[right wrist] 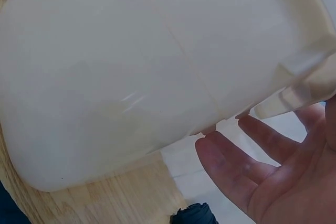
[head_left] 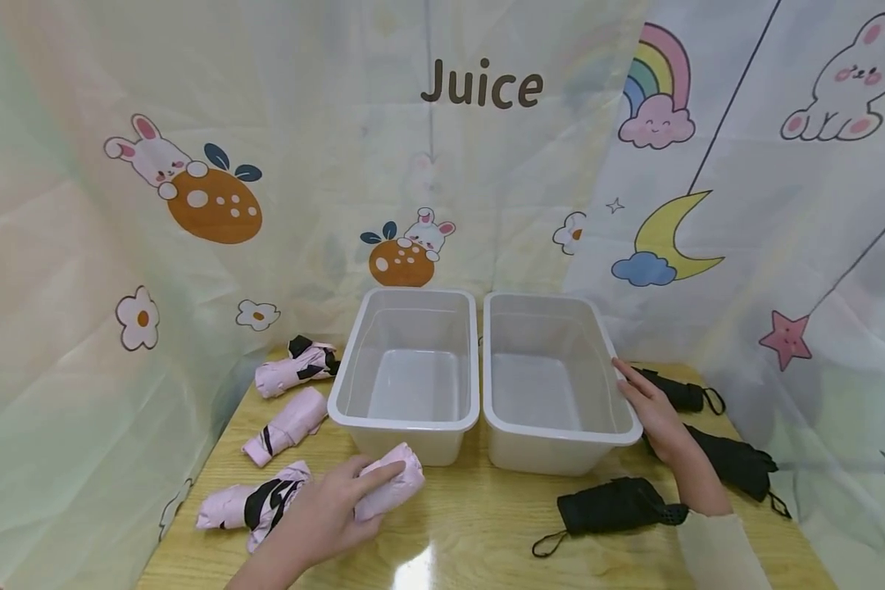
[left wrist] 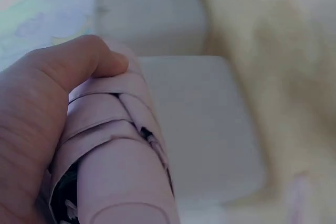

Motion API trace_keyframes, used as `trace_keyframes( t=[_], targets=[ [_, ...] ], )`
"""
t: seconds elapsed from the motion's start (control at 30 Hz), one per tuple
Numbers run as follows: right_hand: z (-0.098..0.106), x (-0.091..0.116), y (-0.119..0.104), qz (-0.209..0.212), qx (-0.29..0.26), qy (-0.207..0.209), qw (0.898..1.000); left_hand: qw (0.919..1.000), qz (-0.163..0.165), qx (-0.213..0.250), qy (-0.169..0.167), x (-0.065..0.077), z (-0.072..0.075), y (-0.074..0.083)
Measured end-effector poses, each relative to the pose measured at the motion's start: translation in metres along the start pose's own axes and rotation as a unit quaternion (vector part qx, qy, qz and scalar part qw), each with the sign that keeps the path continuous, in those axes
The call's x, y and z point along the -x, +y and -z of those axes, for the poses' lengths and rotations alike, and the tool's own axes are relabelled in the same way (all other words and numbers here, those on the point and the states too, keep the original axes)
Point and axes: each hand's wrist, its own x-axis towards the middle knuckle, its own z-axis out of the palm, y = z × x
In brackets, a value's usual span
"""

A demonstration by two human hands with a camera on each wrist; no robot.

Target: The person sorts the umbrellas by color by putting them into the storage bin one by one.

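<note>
My left hand [head_left: 324, 512] grips a folded pink umbrella [head_left: 398, 489] above the table, just in front of the left white bin [head_left: 404, 424]. In the left wrist view the thumb lies along the wrapped pink fabric, and the umbrella's rounded end points toward the camera. At the right white bin [head_left: 560, 437], my right hand [head_left: 656, 422] rests on the outer right rim with its fingers extended. The right wrist view shows those fingertips [right wrist: 215, 153] against the side of the bin. Both bins stand upright side by side, with nothing inside.
On the left lie more folded pink umbrellas: one at the back [head_left: 295, 373], one in the middle [head_left: 289, 426] and one in front [head_left: 229, 506]. Several folded black umbrellas, such as the front one [head_left: 612, 506], lie on the right. A printed curtain [head_left: 324, 164] encloses the wooden table [head_left: 501, 533].
</note>
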Motion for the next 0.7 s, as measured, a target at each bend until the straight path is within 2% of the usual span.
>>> trace_keyframes(
  t=[0.2, 0.33, 0.43, 0.57, 0.7],
  targets=[
    [0.002, 0.0, 0.003, 0.007, -0.001, -0.007, 1.0, 0.9995, -0.031, 0.005, -0.006, -0.033, 0.035, 0.001],
    [0.002, -0.001, 0.001, 0.005, -0.003, -0.005, 1.0, 0.9987, -0.05, 0.001, 0.007, -0.058, 0.053, -0.01],
    [0.003, 0.0, 0.0, 0.002, -0.005, -0.002, 1.0, 0.9981, -0.058, 0.016, 0.012, -0.076, 0.063, -0.021],
    [0.003, 0.001, 0.001, 0.001, -0.005, -0.005, 1.0, 0.9981, -0.047, 0.04, 0.003, -0.1, 0.072, -0.038],
    [0.001, 0.001, 0.001, 0.001, -0.004, -0.006, 1.0, 0.9982, -0.027, 0.048, -0.022, -0.126, 0.076, -0.058]
  ],
)
